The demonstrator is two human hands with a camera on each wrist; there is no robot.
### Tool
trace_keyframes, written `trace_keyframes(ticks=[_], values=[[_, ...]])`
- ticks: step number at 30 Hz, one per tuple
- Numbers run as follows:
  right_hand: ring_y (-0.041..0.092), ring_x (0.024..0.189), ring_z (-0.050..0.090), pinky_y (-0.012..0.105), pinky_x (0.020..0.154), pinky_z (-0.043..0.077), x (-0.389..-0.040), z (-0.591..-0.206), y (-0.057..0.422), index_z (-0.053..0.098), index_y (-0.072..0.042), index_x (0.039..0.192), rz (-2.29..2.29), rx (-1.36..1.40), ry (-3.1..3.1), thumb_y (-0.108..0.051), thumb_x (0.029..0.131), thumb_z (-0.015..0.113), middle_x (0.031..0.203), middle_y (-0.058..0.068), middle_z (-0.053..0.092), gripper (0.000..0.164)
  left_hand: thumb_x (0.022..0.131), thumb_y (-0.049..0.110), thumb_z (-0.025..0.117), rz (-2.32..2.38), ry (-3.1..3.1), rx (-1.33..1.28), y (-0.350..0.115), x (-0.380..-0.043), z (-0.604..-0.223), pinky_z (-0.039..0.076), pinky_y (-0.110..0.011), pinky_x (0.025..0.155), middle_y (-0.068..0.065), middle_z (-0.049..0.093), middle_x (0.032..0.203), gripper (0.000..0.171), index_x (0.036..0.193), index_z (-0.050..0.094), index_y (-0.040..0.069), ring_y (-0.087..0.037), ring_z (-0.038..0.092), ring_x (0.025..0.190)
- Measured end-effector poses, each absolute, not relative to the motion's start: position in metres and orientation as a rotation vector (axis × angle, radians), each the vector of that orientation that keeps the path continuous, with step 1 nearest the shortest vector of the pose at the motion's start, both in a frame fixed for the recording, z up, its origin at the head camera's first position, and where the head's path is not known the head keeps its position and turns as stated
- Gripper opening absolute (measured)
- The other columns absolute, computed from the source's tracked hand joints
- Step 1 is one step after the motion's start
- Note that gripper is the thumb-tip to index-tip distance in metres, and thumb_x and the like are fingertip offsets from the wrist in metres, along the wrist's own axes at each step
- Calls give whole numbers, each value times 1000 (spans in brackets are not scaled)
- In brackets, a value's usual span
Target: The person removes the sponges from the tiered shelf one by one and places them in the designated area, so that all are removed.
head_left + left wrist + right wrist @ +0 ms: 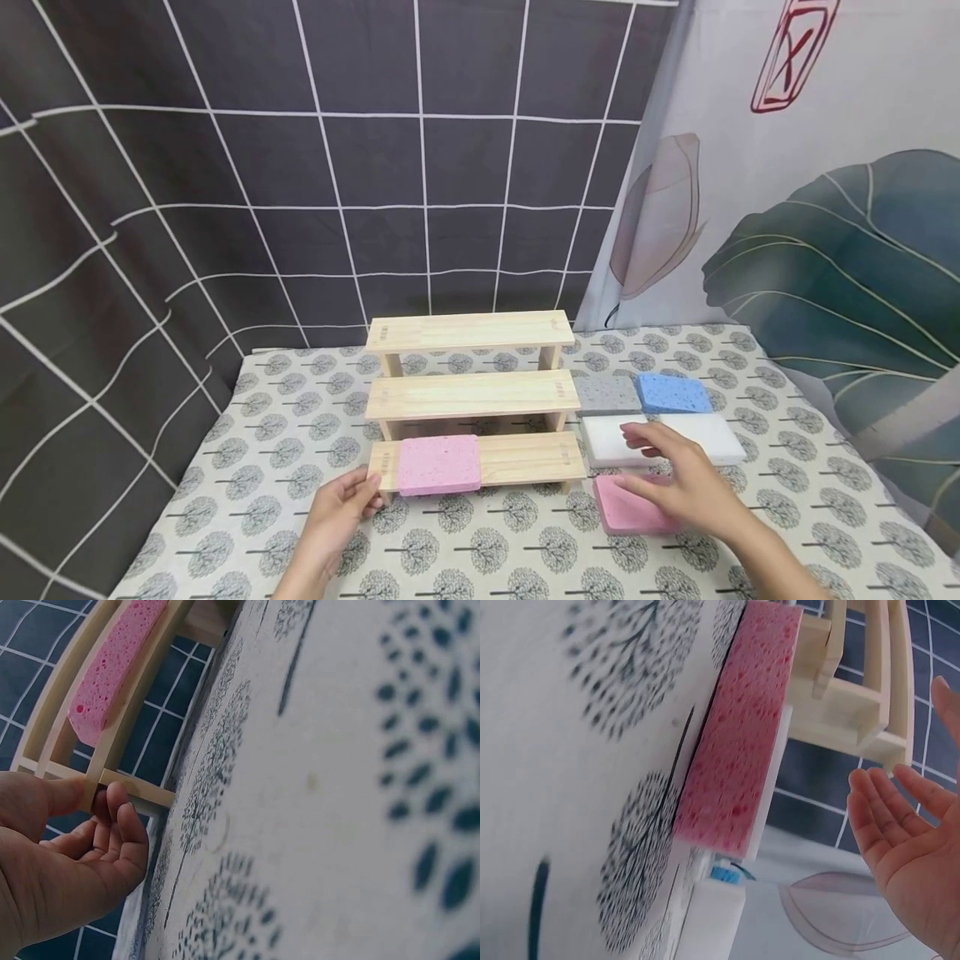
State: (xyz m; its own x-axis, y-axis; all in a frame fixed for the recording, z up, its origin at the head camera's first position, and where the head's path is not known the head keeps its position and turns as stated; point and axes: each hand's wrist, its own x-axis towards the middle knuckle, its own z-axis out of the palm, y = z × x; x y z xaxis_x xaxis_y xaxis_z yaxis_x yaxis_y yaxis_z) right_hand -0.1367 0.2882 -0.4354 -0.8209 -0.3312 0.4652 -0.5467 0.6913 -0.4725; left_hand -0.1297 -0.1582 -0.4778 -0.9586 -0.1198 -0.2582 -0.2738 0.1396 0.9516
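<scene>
A three-step wooden rack [468,396] stands on the table with a light pink sponge [438,464] lying on the left part of its lowest step. My left hand [341,510] pinches the left end of that step between thumb and fingers, as the left wrist view also shows at the wooden edge [96,769]. On the cloth right of the rack lies a darker pink sponge [621,510], partly hidden by my right hand [688,483]. That hand hovers over it, fingers apart and relaxed, holding nothing. In the right wrist view the palm [922,862] is beside the darker sponge [739,735].
Behind the darker sponge lie white sponges [716,437], and beyond them a grey sponge [606,392] and a blue sponge [675,393]. A tree-patterned cloth [262,467] covers the table. Dark grid-patterned curtain [375,167] and a pale leaf-printed curtain [750,167] hang behind.
</scene>
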Motion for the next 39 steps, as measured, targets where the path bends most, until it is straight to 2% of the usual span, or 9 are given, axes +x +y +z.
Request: trace_keyframes(ticks=[7,18,23,28,36,39], values=[[18,97,66,38,83,61,-139,-435,281,63,0,127,942,679,-2551,-15,76,89,108,7,69,59,103,11,57,1944,2278,-402,-158,-130,-478,56,-22,72,-13,65,100,47,137,45,-19,-18,62,87],[14,99,65,32,83,60,-144,-429,263,63,-3,129,977,729,-2503,-13,78,87,113,-1,68,57,104,11,56,1938,2288,-391,-159,-131,-476,56,-22,72,-14,66,100,48,137,44,-20,-18,62,87],[16,97,67,33,83,60,-147,-431,256,62,-1,129,1000,761,-2485,-10,78,86,111,0,69,57,103,11,56,1940,2287,-397,-157,-131,-475,56,-22,71,-13,65,99,47,136,45,-20,-17,62,86],[16,97,67,37,81,61,-150,-429,249,61,-2,132,1028,738,-2521,-13,80,85,112,3,70,58,103,11,56,1934,2293,-389,-156,-132,-474,56,-22,72,-14,65,100,48,137,44,-21,-18,62,86],[18,98,67,38,86,59,-155,-423,233,61,-2,133,1043,783,-2502,-16,84,83,112,0,69,55,103,11,56,1928,2289,-397,-157,-130,-474,57,-22,72,-13,66,98,47,137,45,-20,-18,62,86],[18,99,66,38,87,59,-155,-424,228,60,-2,133,1070,796,-2501,-16,85,81,111,3,69,55,103,11,56,1930,2280,-394,-158,-129,-475,57,-22,73,-14,66,99,46,137,45,-19,-18,62,87]])
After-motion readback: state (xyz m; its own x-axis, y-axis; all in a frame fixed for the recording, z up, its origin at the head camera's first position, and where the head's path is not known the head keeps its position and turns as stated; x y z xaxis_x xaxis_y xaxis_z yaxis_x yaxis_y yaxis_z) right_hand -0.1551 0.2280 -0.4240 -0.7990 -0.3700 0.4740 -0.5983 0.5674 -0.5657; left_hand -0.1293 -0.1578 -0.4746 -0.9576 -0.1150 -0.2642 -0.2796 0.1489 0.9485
